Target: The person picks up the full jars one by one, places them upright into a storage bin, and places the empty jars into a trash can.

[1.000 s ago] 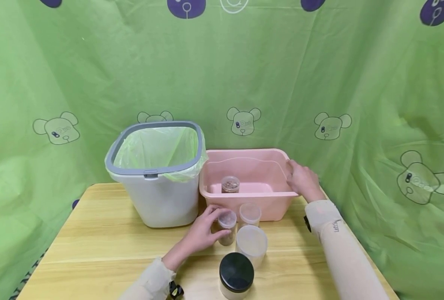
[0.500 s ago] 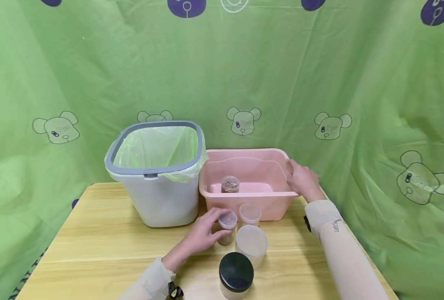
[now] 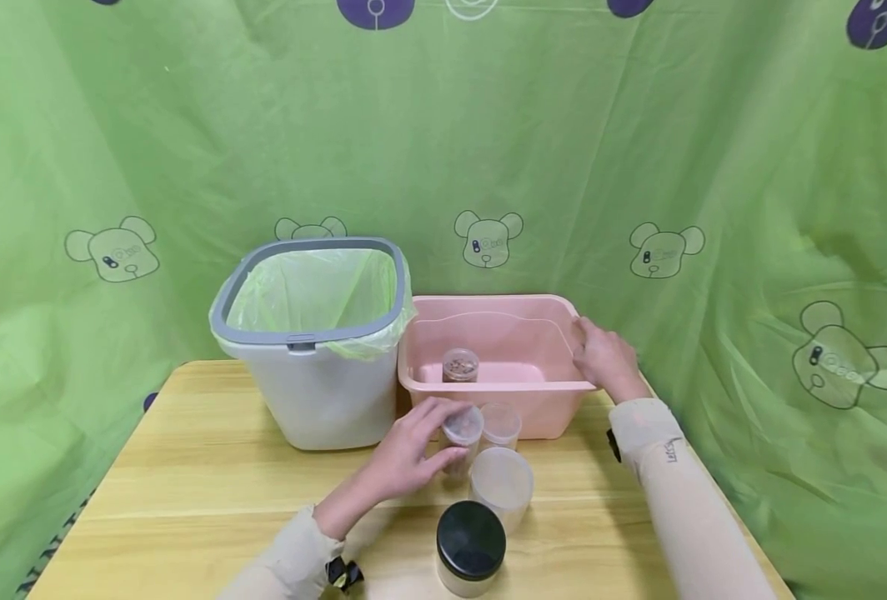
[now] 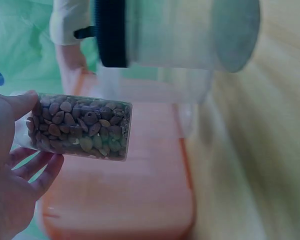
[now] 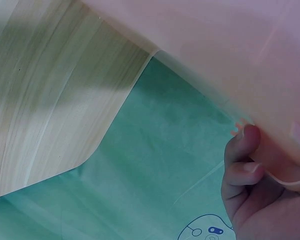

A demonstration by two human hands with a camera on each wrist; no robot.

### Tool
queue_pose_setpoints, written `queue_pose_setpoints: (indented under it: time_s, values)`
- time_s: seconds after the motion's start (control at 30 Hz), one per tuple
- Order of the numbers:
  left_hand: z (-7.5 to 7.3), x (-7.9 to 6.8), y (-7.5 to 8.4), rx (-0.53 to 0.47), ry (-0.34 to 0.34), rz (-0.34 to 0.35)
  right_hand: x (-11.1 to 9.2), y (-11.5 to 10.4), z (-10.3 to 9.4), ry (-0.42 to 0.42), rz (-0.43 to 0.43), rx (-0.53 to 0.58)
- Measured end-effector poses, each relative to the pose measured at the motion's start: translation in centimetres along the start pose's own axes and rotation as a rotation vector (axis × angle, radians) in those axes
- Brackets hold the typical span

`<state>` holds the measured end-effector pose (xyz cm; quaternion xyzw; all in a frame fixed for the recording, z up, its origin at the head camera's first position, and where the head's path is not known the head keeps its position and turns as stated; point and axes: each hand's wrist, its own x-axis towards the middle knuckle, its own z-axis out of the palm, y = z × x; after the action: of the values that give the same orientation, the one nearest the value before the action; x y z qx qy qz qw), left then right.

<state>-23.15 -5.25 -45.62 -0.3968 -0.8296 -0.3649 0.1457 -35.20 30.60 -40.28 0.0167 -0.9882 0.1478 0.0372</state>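
A clear, lidded plastic jar (image 4: 80, 127) full of brown seed-like pieces is held between the thumb and fingers of my left hand (image 3: 406, 454). It appears lifted off the table, in front of the pink basin (image 3: 541, 414). On the basin's right rim my right hand (image 3: 607, 364) keeps a grip, its fingers curled over the edge in the right wrist view. Inside the basin, towards the left, stands another small jar (image 3: 460, 365) with brown contents. Close to the held jar are a small clear jar (image 3: 502, 427) and a wider clear jar (image 3: 502, 485).
Nearest the camera stands a jar with a black lid (image 3: 470, 542). Left of the basin is a grey-white bin (image 3: 331, 400) lined with a light green bag. The wooden table (image 3: 188, 500) ends before a green curtain (image 3: 548, 125).
My left hand has raised the seed-filled jar and shifted it slightly away and to the right. The right hand stays on the basin rim.
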Motion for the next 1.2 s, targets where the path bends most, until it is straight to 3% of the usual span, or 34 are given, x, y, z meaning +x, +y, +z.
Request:
queue_pose_setpoints:
  time_s: [0.37,0.57,0.9,1.2]
  values:
    - [-2.8,2.5,2.4,0.024,0.074,0.131,0.1,0.0,0.0,-0.004,0.003,0.002]
    - [-3.6,4.5,3.1,0.008,0.106,0.136,0.1,0.1,0.1,0.005,0.005,0.002]
    - [-3.3,8.0,3.3,-0.035,0.119,0.113,-0.1,0.0,0.3,0.016,0.002,0.009]
    - [-2.1,11.0,2.8,-0.068,0.126,0.059,-0.1,-0.1,0.1,-0.008,0.003,0.014]
